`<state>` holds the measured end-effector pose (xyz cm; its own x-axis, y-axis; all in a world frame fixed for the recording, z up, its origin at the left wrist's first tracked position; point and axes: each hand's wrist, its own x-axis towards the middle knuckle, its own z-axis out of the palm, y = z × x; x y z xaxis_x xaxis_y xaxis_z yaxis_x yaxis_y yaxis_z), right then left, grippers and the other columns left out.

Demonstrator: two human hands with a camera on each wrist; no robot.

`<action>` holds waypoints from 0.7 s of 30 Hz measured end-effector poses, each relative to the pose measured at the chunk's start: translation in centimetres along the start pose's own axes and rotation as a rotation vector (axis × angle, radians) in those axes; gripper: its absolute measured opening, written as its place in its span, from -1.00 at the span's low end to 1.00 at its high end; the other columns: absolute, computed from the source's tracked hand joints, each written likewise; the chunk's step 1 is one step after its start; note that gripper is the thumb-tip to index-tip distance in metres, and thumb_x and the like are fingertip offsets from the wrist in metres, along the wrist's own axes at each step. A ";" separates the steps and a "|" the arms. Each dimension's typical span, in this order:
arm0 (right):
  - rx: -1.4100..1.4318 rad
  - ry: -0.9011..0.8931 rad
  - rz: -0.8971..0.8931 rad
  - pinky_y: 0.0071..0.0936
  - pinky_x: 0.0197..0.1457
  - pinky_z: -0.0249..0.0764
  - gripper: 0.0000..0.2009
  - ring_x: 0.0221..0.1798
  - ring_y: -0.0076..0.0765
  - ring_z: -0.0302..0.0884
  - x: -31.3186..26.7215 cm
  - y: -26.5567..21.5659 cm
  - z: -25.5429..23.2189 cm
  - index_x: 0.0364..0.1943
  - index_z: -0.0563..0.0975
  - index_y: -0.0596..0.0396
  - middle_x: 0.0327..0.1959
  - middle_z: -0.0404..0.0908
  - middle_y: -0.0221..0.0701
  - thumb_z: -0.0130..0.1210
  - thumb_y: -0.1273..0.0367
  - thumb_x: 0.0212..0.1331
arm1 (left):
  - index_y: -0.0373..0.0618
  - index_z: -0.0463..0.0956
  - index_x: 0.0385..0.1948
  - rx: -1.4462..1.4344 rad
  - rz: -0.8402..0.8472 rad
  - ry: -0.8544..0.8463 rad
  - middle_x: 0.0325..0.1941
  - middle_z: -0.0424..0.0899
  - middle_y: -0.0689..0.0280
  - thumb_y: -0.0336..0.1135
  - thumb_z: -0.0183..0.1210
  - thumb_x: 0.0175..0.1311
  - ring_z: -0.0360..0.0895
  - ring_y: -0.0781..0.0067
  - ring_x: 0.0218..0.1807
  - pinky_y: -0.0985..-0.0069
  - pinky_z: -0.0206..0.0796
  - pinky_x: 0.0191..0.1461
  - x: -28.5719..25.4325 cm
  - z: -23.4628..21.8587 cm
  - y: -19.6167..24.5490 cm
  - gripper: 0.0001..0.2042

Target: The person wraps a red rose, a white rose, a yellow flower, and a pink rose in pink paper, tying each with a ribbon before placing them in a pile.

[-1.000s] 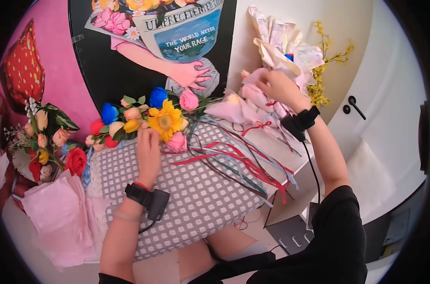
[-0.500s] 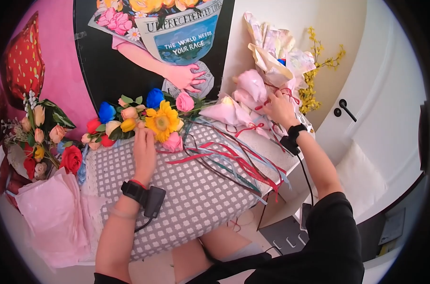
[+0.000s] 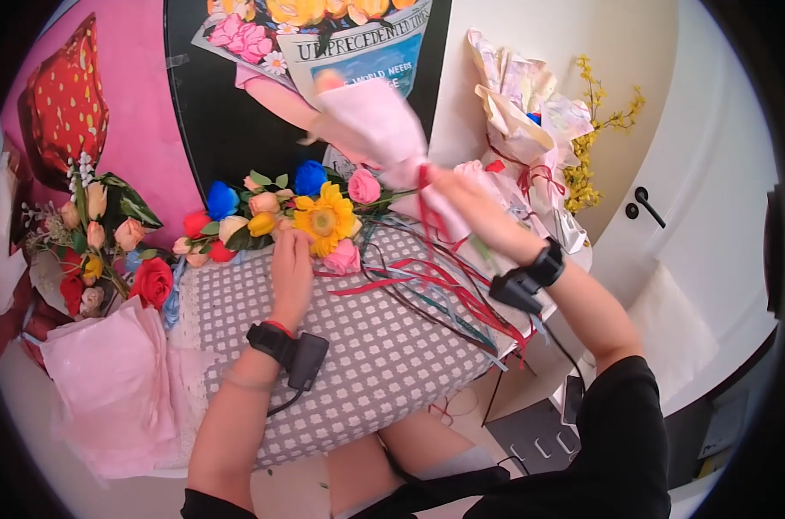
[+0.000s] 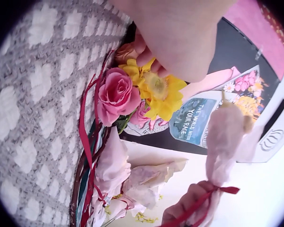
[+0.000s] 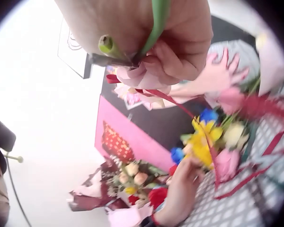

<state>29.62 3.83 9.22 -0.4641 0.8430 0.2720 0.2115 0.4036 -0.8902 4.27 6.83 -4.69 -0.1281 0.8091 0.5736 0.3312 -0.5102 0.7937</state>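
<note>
My right hand [image 3: 475,208] grips a small bouquet [image 3: 371,121] in pale pink paper by its tied neck. A red ribbon [image 4: 194,206] hangs from that neck, and cut green stems [image 5: 156,23] stick out behind the hand. The bouquet is raised before the painted panel, blossom end pointing up and left. Beside a yellow sunflower [image 3: 323,221], my left hand [image 3: 293,268] rests with its fingers loosely bent at the loose flowers. Pink roses [image 4: 118,92], blue roses [image 3: 309,177] and a yellow tulip [image 3: 261,224] lie around those fingers.
Red, teal and brown ribbons [image 3: 444,303] trail over the checked cloth [image 3: 349,355]. Pink paper sheets [image 3: 107,381] lie at the left, below another bouquet [image 3: 94,233]. At the back right, a paper-wrapped bouquet [image 3: 531,112] leans by the wall, near yellow sprigs [image 3: 583,164].
My right hand has reached the pink bouquet at the right, taken hold of it, and lifted it leftward in front of the panel. My left hand has stayed by the sunflower.
</note>
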 end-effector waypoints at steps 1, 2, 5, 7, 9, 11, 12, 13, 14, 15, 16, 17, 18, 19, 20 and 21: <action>0.018 0.020 -0.030 -0.69 -0.26 0.30 -0.58 -0.36 -0.69 0.33 0.7 0.5 2.0 -0.17 0.45 0.18 -0.40 0.46 -0.54 -0.21 0.07 0.29 | -0.21 0.33 -0.43 -0.068 0.000 0.014 -0.43 0.35 0.30 -0.32 -0.19 0.33 0.30 0.55 -0.51 0.59 0.17 -0.38 0.0 0.1 -0.1 -0.80; 0.036 0.036 -0.062 -0.71 -0.21 0.29 -0.57 -0.30 -0.71 0.32 1.3 1.1 4.3 -0.13 0.44 0.18 -0.33 0.46 -0.55 -0.22 0.07 0.30 | -0.23 0.34 -0.45 -0.134 0.000 0.032 -0.45 0.35 0.24 -0.30 -0.18 0.32 0.30 0.47 -0.53 0.53 0.18 -0.38 0.0 0.2 0.0 -0.78; 0.456 0.006 0.073 -0.72 -0.15 0.28 -0.61 -0.24 -0.75 0.30 2.6 2.0 9.3 -0.02 0.39 0.13 -0.24 0.44 -0.56 -0.27 0.12 0.33 | -0.19 0.36 -0.44 -0.226 -0.051 -0.014 -0.48 0.36 0.33 -0.18 -0.25 0.36 0.31 0.57 -0.49 0.59 0.16 -0.38 -0.5 -0.3 2.0 -0.69; 0.642 -0.048 0.104 -0.73 -0.20 0.29 -0.65 -0.30 -0.74 0.33 4.0 4.6 10.4 -0.07 0.40 0.09 -0.31 0.44 -0.59 -0.27 0.14 0.33 | -0.16 0.37 -0.44 -0.290 -0.077 -0.042 -0.50 0.37 0.36 -0.13 -0.27 0.36 0.31 0.60 -0.48 0.62 0.16 -0.38 -0.6 -0.5 2.2 -0.66; 0.702 0.010 0.068 -0.73 -0.26 0.30 -0.67 -0.36 -0.72 0.33 4.4 6.1 11.5 -0.12 0.40 0.06 -0.36 0.43 -0.59 -0.27 0.14 0.33 | -0.13 0.36 -0.42 -0.379 -0.070 -0.068 -0.52 0.36 0.41 -0.05 -0.30 0.36 0.30 0.64 -0.47 0.65 0.13 -0.39 -0.6 -0.5 2.0 -0.63; 0.888 0.061 0.143 -0.69 -0.31 0.32 -0.69 -0.38 -0.69 0.37 5.0 7.8 11.9 -0.19 0.40 0.02 -0.38 0.44 -0.58 -0.28 0.12 0.33 | -0.12 0.35 -0.41 -0.395 -0.065 -0.075 -0.51 0.37 0.41 -0.06 -0.27 0.36 0.30 0.64 -0.48 0.65 0.14 -0.39 -0.7 -0.5 1.6 -0.65; 0.963 0.056 0.191 -0.67 -0.34 0.33 -0.69 -0.40 -0.67 0.38 4.9 7.9 11.5 -0.22 0.40 0.01 -0.40 0.44 -0.57 -0.28 0.12 0.33 | -0.12 0.34 -0.39 -0.422 -0.069 -0.106 -0.51 0.37 0.41 -0.07 -0.25 0.36 0.30 0.64 -0.48 0.65 0.14 -0.38 -0.6 -0.4 1.9 -0.67; 1.068 -0.318 0.038 -0.65 -0.40 0.34 -0.70 -0.45 -0.66 0.38 5.0 8.8 10.0 -0.20 0.37 -0.01 -0.41 0.43 -0.58 -0.27 0.11 0.32 | -0.14 0.32 -0.39 -0.378 -0.068 -0.091 -0.51 0.36 0.41 -0.13 -0.18 0.34 0.27 0.66 -0.48 0.66 0.14 -0.38 -0.7 -0.1 2.5 -0.73; 1.072 -0.333 0.043 -0.65 -0.40 0.34 -0.70 -0.45 -0.66 0.38 4.9 9.2 10.1 -0.20 0.37 -0.01 -0.41 0.43 -0.58 -0.27 0.11 0.32 | -0.14 0.32 -0.39 -0.370 -0.073 -0.078 -0.51 0.36 0.41 -0.13 -0.18 0.34 0.27 0.66 -0.48 0.66 0.14 -0.38 -0.6 0.0 2.6 -0.73; 0.986 -0.211 0.130 -0.65 -0.43 0.32 -0.71 -0.48 -0.66 0.36 4.2 7.6 10.5 -0.17 0.36 -0.02 -0.43 0.42 -0.59 -0.26 0.10 0.31 | -0.15 0.32 -0.39 -0.322 -0.071 -0.122 -0.51 0.37 0.41 -0.18 -0.15 0.33 0.27 0.66 -0.46 0.66 0.15 -0.37 -0.6 0.1 2.7 -0.76; 0.896 -0.092 0.215 -0.64 -0.46 0.31 -0.71 -0.50 -0.67 0.34 3.7 6.9 10.8 -0.14 0.34 -0.03 -0.45 0.41 -0.60 -0.25 0.10 0.31 | -0.16 0.32 -0.39 -0.272 -0.072 -0.166 -0.51 0.38 0.40 -0.22 -0.12 0.32 0.27 0.67 -0.45 0.66 0.16 -0.36 -0.6 0.2 2.8 -0.80; 0.848 -0.176 0.170 -0.66 -0.49 0.28 -0.70 -0.51 -0.68 0.31 3.6 8.1 10.8 -0.09 0.32 -0.04 -0.46 0.39 -0.61 -0.23 0.09 0.30 | -0.21 0.33 -0.38 -0.241 0.005 -0.158 -0.49 0.41 0.37 -0.26 -0.09 0.31 0.30 0.64 -0.44 0.64 0.18 -0.35 -0.6 0.2 3.0 -0.81; 0.852 -0.190 0.177 -0.66 -0.49 0.28 -0.70 -0.51 -0.68 0.31 3.4 7.9 10.9 -0.09 0.32 -0.04 -0.46 0.39 -0.61 -0.23 0.09 0.30 | -0.21 0.33 -0.38 -0.233 -0.003 -0.148 -0.49 0.41 0.37 -0.26 -0.09 0.31 0.30 0.64 -0.44 0.64 0.18 -0.35 -0.6 0.3 3.1 -0.81; 0.861 -0.178 0.204 -0.68 -0.52 0.25 -0.70 -0.52 -0.69 0.31 3.2 7.3 11.0 -0.08 0.31 -0.04 -0.47 0.38 -0.61 -0.23 0.09 0.30 | -0.22 0.33 -0.37 -0.220 0.008 -0.143 -0.48 0.42 0.35 -0.26 -0.10 0.31 0.31 0.62 -0.43 0.62 0.19 -0.34 -0.7 0.4 3.0 -0.80; 0.871 -0.165 0.229 -0.69 -0.55 0.21 -0.69 -0.52 -0.70 0.30 3.1 7.0 11.2 -0.07 0.31 -0.04 -0.47 0.37 -0.61 -0.23 0.09 0.30 | -0.24 0.34 -0.36 -0.206 0.021 -0.141 -0.47 0.43 0.33 -0.26 -0.10 0.31 0.32 0.60 -0.42 0.61 0.20 -0.33 -0.6 0.4 3.1 -0.79; 0.889 -0.172 0.199 -0.73 -0.58 0.16 -0.72 -0.54 -0.71 0.28 3.2 7.4 11.2 -0.13 0.33 -0.04 -0.48 0.37 -0.61 -0.23 0.11 0.30 | -0.26 0.34 -0.35 -0.164 0.064 -0.108 -0.47 0.43 0.30 -0.25 -0.11 0.32 0.32 0.57 -0.43 0.59 0.20 -0.33 -0.6 0.6 3.6 -0.78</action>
<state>20.11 5.54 -0.59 -0.6266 0.7742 0.0896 -0.4035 -0.2239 -0.8872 6.06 4.66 -2.33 -0.0078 0.7958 0.6055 0.1775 -0.5948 0.7840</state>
